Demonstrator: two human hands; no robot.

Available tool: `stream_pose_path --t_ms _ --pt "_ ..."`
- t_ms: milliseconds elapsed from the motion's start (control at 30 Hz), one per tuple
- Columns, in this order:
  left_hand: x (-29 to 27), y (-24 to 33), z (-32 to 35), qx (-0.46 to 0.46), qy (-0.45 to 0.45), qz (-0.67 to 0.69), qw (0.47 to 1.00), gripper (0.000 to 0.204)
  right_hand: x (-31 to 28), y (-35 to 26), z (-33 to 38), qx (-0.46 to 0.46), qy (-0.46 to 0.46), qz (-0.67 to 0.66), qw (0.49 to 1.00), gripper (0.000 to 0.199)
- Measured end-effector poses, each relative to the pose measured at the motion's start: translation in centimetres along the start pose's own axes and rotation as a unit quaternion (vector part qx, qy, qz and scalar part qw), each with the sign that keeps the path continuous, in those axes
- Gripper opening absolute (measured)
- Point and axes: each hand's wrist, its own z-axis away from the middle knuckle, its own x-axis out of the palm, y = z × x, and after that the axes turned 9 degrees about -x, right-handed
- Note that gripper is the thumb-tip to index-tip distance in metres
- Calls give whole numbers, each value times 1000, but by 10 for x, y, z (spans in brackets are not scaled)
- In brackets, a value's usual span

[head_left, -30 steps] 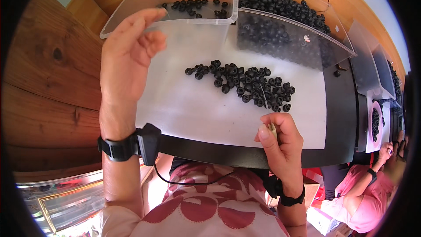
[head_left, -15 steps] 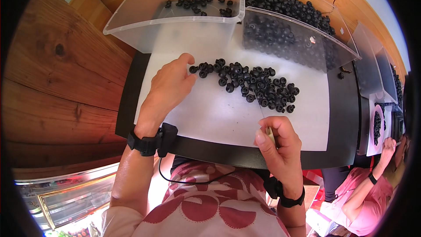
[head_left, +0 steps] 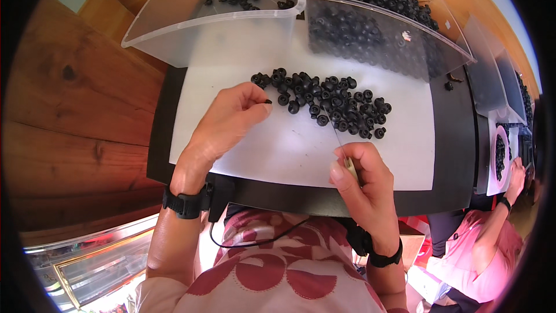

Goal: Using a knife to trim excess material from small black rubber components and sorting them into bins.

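A loose heap of small black rubber-looking parts (head_left: pixel 341 107), round with a ring-shaped face and a small knob, lies on the white sheet (head_left: pixel 278 165). At the heap's left end, my left hand (head_left: pixel 229 117) pinches one black part (head_left: pixel 267 102) between thumb and fingers; most of it is hidden. My right hand (head_left: pixel 368 182), nearer to me, is closed around the pale handle of a thin tool (head_left: pixel 351 168). The tool's fine metal shaft points away from me and reaches the heap's near edge. Where its tip ends among the black parts, I cannot tell.
Behind the sheet stand two clear plastic bins: the left bin (head_left: pixel 214 23) holds some black parts, the right bin (head_left: pixel 370 40) is piled with them. A dark table edge (head_left: pixel 289 197) runs in front of me. At right, a co-worker's hand (head_left: pixel 517 177) is beside a pink tray (head_left: pixel 500 153).
My left hand has drawn a black part from the heap's left end toward me, its fingers now closed on it. My right hand keeps the tool in nearly the same place.
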Motion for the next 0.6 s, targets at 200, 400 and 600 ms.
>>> stream_pose_path --t_ms 200,400,600 --pt "27 2 8 -39 -173 307 935 22 2 3 -7 8 0 -6 1000 19" --pt "55 -2 10 -52 -261 383 885 27 7 13 -15 5 26 -16 1000 22" --pt "71 -3 14 -73 -302 444 841 23 10 13 -26 0 58 23 998 26"
